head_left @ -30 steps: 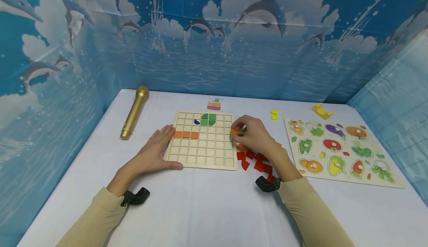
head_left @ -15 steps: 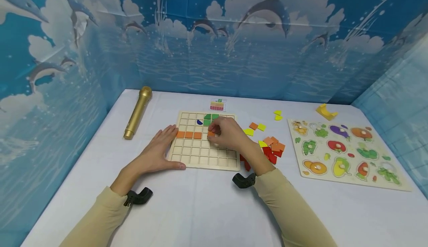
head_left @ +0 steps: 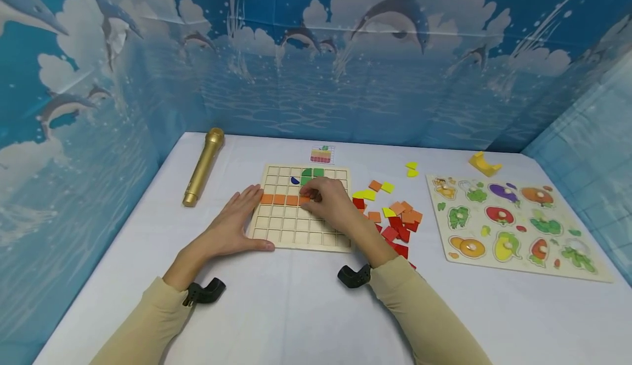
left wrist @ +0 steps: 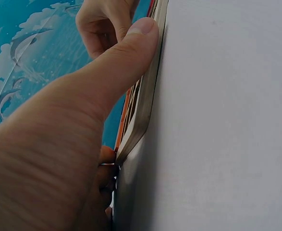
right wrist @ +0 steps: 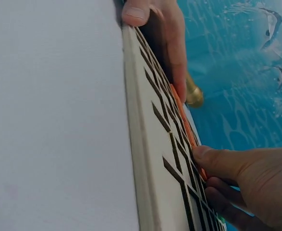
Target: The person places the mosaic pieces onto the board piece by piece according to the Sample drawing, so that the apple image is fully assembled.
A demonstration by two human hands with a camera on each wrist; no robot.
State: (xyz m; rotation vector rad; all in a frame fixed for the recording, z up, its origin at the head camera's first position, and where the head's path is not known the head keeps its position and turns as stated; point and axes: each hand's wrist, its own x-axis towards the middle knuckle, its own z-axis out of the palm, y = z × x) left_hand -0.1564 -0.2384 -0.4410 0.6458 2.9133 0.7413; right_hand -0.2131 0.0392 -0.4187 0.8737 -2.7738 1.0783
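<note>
A wooden grid board lies on the white table. My left hand rests along its left side, fingers fairly straight at the edge and thumb on the front edge. Orange square tiles form a row from the left side of the grid. At the right end of that row, my right hand pinches another orange square tile, low over the grid and partly covered by the fingertips. Farther back on the board sit green tiles, partly hidden by the right hand, and a small dark blue piece.
Loose red tiles, orange tiles and yellow tiles lie right of the board. A picture card lies behind it. A gold microphone stands left, a vegetable puzzle board and yellow piece right.
My right hand has moved left from the board's right edge with an orange tile, onto the grid and up to the end of the orange row. The left hand stays at the board.
</note>
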